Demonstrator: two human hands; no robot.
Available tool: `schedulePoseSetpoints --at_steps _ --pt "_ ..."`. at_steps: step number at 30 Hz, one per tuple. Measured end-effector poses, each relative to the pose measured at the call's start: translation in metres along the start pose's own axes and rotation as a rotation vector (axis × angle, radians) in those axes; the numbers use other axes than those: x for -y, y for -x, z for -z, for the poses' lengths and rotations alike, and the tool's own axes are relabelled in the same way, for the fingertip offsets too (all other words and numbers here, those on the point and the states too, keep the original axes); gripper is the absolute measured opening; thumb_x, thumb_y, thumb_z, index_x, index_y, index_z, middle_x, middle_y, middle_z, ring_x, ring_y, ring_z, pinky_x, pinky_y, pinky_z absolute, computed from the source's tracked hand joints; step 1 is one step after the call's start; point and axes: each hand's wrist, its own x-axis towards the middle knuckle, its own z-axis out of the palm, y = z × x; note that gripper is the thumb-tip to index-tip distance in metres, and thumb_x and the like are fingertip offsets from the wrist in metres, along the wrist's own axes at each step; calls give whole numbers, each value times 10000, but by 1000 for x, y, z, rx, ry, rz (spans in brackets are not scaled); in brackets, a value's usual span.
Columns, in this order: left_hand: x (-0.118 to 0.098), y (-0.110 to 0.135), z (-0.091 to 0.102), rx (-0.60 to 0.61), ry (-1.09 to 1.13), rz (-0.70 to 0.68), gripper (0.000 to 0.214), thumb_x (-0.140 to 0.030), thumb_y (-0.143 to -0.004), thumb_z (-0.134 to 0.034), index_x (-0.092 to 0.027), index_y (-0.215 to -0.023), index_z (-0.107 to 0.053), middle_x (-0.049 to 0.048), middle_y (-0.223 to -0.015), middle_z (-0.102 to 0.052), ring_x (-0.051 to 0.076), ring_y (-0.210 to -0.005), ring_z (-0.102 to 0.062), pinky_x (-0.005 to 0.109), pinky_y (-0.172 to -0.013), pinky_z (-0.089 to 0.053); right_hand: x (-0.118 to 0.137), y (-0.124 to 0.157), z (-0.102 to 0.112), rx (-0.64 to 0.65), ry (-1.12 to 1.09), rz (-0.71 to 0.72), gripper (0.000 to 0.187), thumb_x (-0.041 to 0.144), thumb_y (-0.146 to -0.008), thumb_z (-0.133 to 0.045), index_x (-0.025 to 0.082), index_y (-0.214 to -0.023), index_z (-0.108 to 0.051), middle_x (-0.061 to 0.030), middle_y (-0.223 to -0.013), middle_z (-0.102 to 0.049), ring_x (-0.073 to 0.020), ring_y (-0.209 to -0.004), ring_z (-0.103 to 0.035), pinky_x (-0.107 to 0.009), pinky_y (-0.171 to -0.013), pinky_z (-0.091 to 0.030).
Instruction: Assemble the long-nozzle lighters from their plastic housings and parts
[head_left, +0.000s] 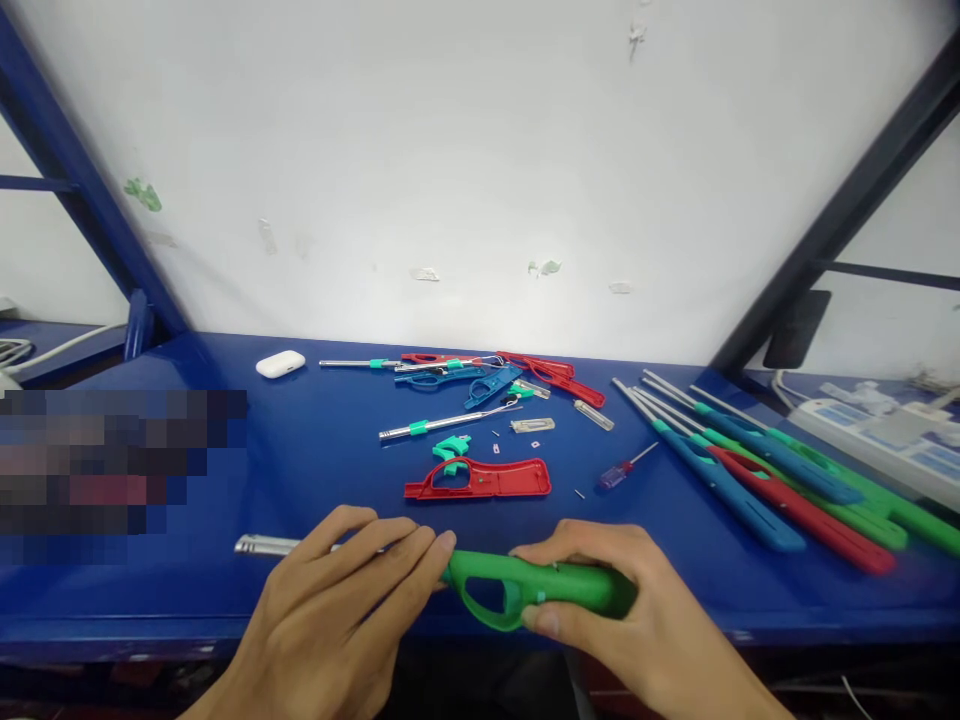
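A green long-necked lighter (499, 575) lies level across both hands at the table's front edge. My left hand (352, 600) is closed over its metal tube, whose slotted tip sticks out to the left. Round the rear of the green handle, my right hand (622, 590) grips with thumb and fingers. The trigger loop shows between the hands. Just beyond lies an opened red lighter shell (517, 479), with a teal plastic piece (451, 450) behind it. A small purple screwdriver (616, 475) lies to the right.
Several whole lighters in blue (720, 485), red and green lie at the right. Behind are metal tubes (442, 426), red and blue shell halves (491, 385) and clear fuel tanks (532, 425). A white earbud case (280, 364) sits back left, a power strip (885, 430) far right.
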Motion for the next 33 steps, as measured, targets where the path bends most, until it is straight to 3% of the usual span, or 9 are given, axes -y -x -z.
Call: schedulePoseSetpoints --at_steps 5,10,15,21,27,33 --pt "11 2 -4 56 88 26 444 46 -955 -493 -229 -1238 -696 -5 -1080 -821 170 -940 -771 326 -923 -550 14 -13 -1 61 57 82 266 467 -821 -879 373 -1068 -853 -5 -1085 -834 -299 -1055 -760 -393 -934 -641" --pt "12 4 -7 213 99 99 345 -198 -1061 -547 -273 -1383 -646 37 -1210 -779 224 -1061 -744 365 -928 -591 21 -17 -3 111 20 137 256 378 -908 -834 401 -1162 -816 40 -1113 -817 -228 -1069 -756 -318 -1012 -584" --pt "8 3 -11 81 179 143 223 -355 -1107 -524 -290 -1174 -727 -8 -1033 -795 184 -902 -757 308 -842 -615 26 -13 3 201 79 253 306 268 -1042 -669 406 -1306 -737 34 -1216 -758 -181 -1116 -724 -279 -1031 -560" --pt "14 8 -15 58 169 252 307 -500 -1092 -529 -283 -1160 -734 17 -1072 -789 209 -945 -775 309 -841 -627 15 -19 8 142 64 277 320 324 -994 -749 336 -1314 -751 23 -1202 -814 -202 -1084 -764 -287 -1018 -587" --pt "12 16 -16 85 143 252 295 -505 -1089 -525 -295 -1172 -715 15 -1102 -779 221 -969 -777 337 -876 -639 7 -19 8 145 79 398 254 163 -1017 -690 291 -1201 -810 37 -1250 -811 -197 -1096 -787 -269 -1010 -601" --pt "5 8 -14 141 164 221 275 -427 -1094 -533 -288 -1287 -671 24 -1196 -764 222 -1053 -755 348 -954 -619 9 -17 5 104 70 432 287 170 -1020 -688 262 -1277 -776 20 -1228 -821 -190 -1065 -801 -241 -975 -614"
